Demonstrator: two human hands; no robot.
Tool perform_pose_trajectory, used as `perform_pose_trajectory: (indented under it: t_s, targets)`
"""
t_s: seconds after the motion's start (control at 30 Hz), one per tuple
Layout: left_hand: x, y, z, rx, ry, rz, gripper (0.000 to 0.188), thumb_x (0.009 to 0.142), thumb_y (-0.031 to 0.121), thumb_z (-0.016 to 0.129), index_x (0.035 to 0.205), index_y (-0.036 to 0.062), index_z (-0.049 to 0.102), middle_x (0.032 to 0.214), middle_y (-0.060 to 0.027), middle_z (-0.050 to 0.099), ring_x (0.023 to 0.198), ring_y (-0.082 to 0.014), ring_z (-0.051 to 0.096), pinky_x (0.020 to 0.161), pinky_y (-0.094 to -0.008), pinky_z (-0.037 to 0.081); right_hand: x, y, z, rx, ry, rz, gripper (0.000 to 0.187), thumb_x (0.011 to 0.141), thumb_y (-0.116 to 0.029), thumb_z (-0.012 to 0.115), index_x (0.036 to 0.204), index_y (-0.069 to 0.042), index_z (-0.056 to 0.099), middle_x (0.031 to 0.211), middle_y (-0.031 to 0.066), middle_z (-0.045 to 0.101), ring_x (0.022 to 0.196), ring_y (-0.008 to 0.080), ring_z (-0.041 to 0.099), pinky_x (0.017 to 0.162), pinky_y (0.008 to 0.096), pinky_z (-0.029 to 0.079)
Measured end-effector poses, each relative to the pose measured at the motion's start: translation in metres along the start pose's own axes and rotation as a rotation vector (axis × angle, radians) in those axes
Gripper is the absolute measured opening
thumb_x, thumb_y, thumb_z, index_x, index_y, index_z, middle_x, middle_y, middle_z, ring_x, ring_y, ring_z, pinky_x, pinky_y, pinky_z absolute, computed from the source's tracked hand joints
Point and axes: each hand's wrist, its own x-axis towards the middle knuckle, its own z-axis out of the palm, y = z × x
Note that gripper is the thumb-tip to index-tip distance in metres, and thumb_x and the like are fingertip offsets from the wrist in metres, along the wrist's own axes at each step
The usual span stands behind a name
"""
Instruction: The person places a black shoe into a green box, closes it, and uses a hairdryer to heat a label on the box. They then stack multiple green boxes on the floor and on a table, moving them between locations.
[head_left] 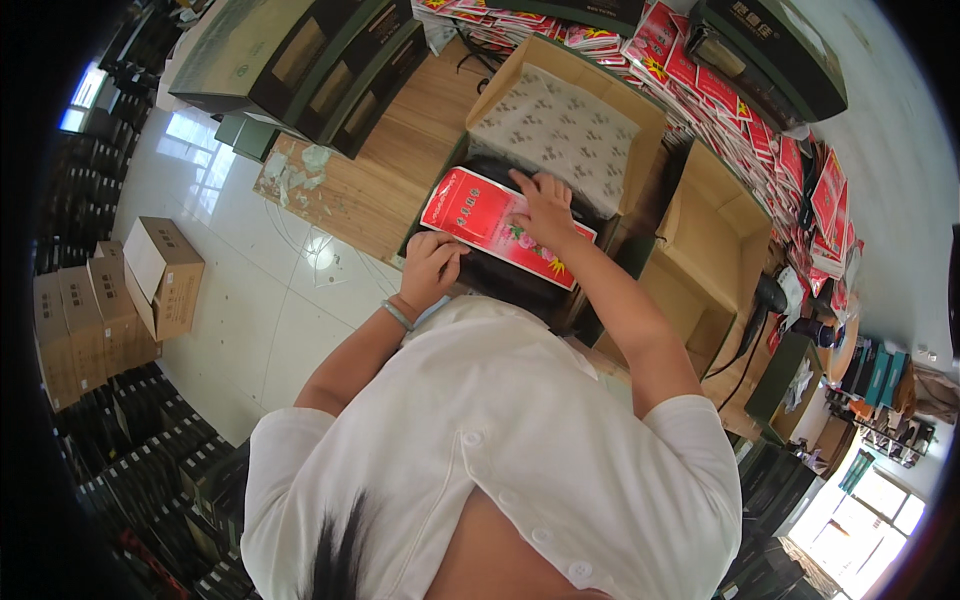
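Note:
A red printed card or packet (475, 212) with flowers lies across dark, shiny contents (520, 280) in an open box. What those contents are is hard to tell. Patterned tissue paper (560, 130) is folded back over the box's raised brown inner side (645, 155). My right hand (548, 212) rests on the packet's upper edge with its fingers apart. At the near left corner of the box, my left hand (432, 268) has curled fingers pressed together by the packet's lower edge. Its fingertips are partly hidden, so what they pinch is unclear.
To the right stands an open, brown-lined box (705, 235). A long heap of red packets (720, 95) lines the table's back. Dark green boxes (290, 60) are stacked at the back left of the wooden table (400, 130). Brown cartons (165, 275) stand on the floor at left.

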Motion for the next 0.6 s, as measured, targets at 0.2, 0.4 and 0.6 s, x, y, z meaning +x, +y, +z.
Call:
perform_pose_trajectory:
  t_s: [0.2, 0.4, 0.6]
  targets:
    - [0.015, 0.006, 0.007, 0.342, -0.182, -0.065, 0.036, 0.089, 0.024, 0.057, 0.124, 0.0171, 0.059, 0.137, -0.0115, 0.047, 0.129, -0.0317, 0.04, 0.109, -0.0459, 0.027, 0.012, 0.045, -0.028, -0.086, 0.606, 0.367, 0.07, 0.078, -0.031, 0.073, 0.136, -0.012, 0.041, 0.124, 0.0173, 0.045, 0.117, 0.038, 0.044, 0.098, 0.0469, 0.034]
    - [0.029, 0.005, 0.017, 0.335, -0.329, -0.144, 0.043, 0.091, 0.035, 0.055, 0.131, 0.0192, 0.055, 0.145, -0.018, 0.037, 0.137, -0.0342, 0.03, 0.112, -0.054, 0.018, 0.042, 0.117, -0.028, -0.063, 0.139, 0.853, 0.071, 0.081, -0.036, 0.071, 0.136, -0.004, 0.039, 0.129, 0.0255, 0.043, 0.118, 0.0406, 0.046, 0.095, 0.0469, 0.043]
    - [0.058, -0.022, 0.035, 0.432, -0.31, -0.007, 0.053, 0.092, 0.045, 0.051, 0.137, 0.0163, 0.049, 0.147, -0.0236, 0.032, 0.139, -0.0371, 0.025, 0.113, -0.0556, 0.015, 0.068, 0.157, -0.036, -0.255, -0.31, 0.541, 0.06, 0.08, -0.033, 0.073, 0.125, 0.0, 0.051, 0.12, 0.0206, 0.058, 0.112, 0.034, 0.058, 0.093, 0.0443, 0.049]
